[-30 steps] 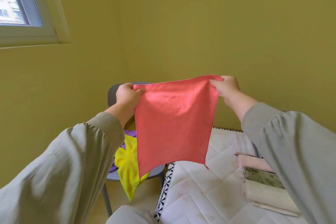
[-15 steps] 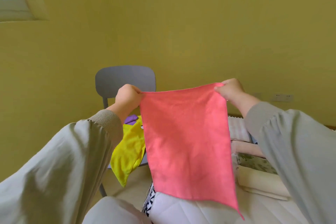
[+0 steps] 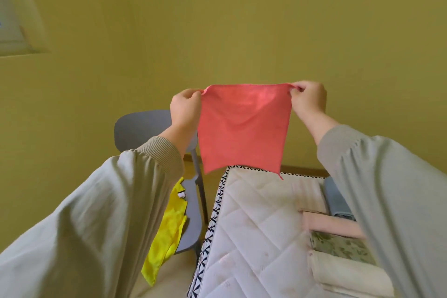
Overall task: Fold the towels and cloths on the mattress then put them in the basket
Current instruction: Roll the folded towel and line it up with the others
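Head view: red cloth [image 3: 244, 126] higher now

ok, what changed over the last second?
The red cloth, swung out toward the camera half a second ago, now hangs straight above the far end of the mattress. Nothing taken or released: left hand and right hand still pinch its top corners. Yellow cloth stays on the chair, folded stack unmoved.

Grey chair [image 3: 142, 130] with rounded backrest and thin legs, close to a mustard-yellow wall [image 3: 242, 31], white window frame [image 3: 14, 31] at upper left, wooden skirting board [image 3: 304, 170] along the wall's foot, pale floor [image 3: 174, 278] beneath the seat
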A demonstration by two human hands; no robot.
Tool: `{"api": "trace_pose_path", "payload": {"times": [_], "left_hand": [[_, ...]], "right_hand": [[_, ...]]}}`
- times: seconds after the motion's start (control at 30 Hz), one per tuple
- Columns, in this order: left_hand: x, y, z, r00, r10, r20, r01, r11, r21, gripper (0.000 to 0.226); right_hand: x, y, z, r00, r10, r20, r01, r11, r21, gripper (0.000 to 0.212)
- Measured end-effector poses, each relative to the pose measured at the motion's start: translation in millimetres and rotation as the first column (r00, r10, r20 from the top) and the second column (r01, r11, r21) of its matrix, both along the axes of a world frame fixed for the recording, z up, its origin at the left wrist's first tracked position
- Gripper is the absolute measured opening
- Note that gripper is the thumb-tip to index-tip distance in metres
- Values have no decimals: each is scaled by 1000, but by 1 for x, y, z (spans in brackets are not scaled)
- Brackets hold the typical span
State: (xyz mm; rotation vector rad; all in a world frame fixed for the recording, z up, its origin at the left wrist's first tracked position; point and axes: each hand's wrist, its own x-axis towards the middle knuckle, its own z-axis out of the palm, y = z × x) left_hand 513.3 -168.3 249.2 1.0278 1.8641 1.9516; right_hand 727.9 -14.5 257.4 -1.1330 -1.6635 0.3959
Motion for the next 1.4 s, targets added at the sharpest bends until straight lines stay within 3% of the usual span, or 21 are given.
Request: {"api": "trace_pose_path", "payload": {"times": [0.13,0.2,0.3,0.4,0.5,0.6,0.67,0.77,0.83,0.93,1.07,1.3,1.4], "left_hand": [[4,-7,-35,990,20,138,-11,998,-63,27],[11,-14,-66,984,51,171,-27,990,-140,28],[22,-20,-117,978,72,197,-18,964,-265,29],[28,-30,-172,976,65,207,44,876,-481,26],[34,-47,-208,971,-17,238,183,692,-698,32],[36,-63,-228,959,-205,197,259,349,-900,36],[41,-70,-234,928,-287,237,293,170,-941,31],[45,-68,-240,922,-315,226,263,81,-961,27],[45,-61,-249,924,-317,213,254,93,-963,36],[45,-46,-266,929,-357,103,182,195,-964,22],[45,-31,-295,802,-573,-172,-25,255,-967,35],[47,-7,-364,722,-664,-198,1,286,-958,58],[47,0,-386,654,-695,-300,-34,369,-929,53]], "right_hand": [[19,-14,-43,999,-49,21,50,997,-63,24],[32,-21,-78,984,-84,158,104,986,-127,21],[48,-30,-127,869,-41,493,178,955,-235,17],[61,-41,-185,706,171,687,207,878,-431,20],[72,-58,-226,582,411,701,196,766,-612,23],[79,-77,-244,406,587,701,234,674,-700,7],[79,-83,-256,284,668,688,337,602,-724,6],[75,-79,-274,277,725,630,349,535,-769,27],[69,-75,-282,302,713,633,321,549,-772,19],[55,-68,-301,306,642,703,221,670,-709,25],[37,-67,-334,424,576,699,141,721,-679,42],[-1,-69,-385,439,517,735,83,791,-606,62],[-10,-61,-400,468,444,764,100,833,-545,62]]}}
